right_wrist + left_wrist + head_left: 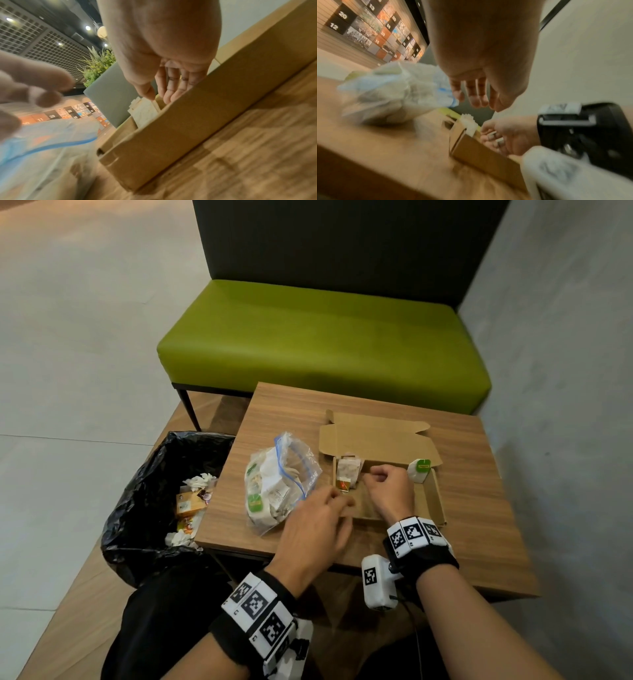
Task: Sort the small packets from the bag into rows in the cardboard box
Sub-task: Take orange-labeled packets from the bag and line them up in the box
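lounge: green bench, numbered photo wall

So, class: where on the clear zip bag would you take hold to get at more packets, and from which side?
Grip the zip bag at its blue-edged open mouth, coming from the box side, where the left hand already hovers. The mouth gapes toward the box.

Green bench behind wooden table. Black-lined bin holding litter stands left of table.
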Available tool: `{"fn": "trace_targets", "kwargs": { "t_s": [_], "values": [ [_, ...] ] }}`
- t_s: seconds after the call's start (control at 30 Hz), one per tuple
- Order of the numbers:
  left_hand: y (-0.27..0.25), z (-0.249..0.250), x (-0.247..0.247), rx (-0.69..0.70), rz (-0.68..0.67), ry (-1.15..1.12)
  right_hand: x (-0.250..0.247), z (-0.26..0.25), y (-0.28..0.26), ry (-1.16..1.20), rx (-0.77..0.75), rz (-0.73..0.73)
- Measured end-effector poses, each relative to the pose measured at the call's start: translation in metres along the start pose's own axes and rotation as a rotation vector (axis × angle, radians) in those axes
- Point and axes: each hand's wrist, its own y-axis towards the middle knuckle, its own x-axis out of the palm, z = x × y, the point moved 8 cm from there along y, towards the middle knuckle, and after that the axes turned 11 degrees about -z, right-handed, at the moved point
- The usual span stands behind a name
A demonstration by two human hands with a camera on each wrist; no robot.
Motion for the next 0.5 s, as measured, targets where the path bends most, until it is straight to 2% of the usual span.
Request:
{"fn": "trace_targets", "kwargs": {
  "t_s": [0.1,0.17,0.2,0.3,0.37,0.43,0.5],
  "values": [
    [-0.001,-0.013,-0.055,-0.117,0.284,0.085,-0.011,-0.020,-0.019,-0.021,-0.077,0.090],
    [0.000,-0.034,-0.081,-0.251,0.366,0.166,-0.007,-0.041,-0.033,-0.061,-0.159,0.078],
    [0.002,-0.046,-0.089,-0.319,0.355,0.196,-0.001,-0.052,-0.039,-0.088,-0.199,0.060],
    [0.006,-0.080,-0.088,-0.495,0.178,0.204,0.024,-0.077,-0.046,-0.190,-0.258,-0.023],
    [0.004,-0.087,-0.085,-0.480,0.131,0.133,0.041,-0.087,-0.048,-0.255,-0.252,-0.095],
    [-0.003,-0.088,-0.088,-0.461,0.149,0.040,0.052,-0.093,-0.050,-0.284,-0.242,-0.150],
    [-0.013,-0.094,-0.091,-0.500,0.146,-0.007,0.053,-0.098,-0.055,-0.276,-0.252,-0.151]
  ]
}}
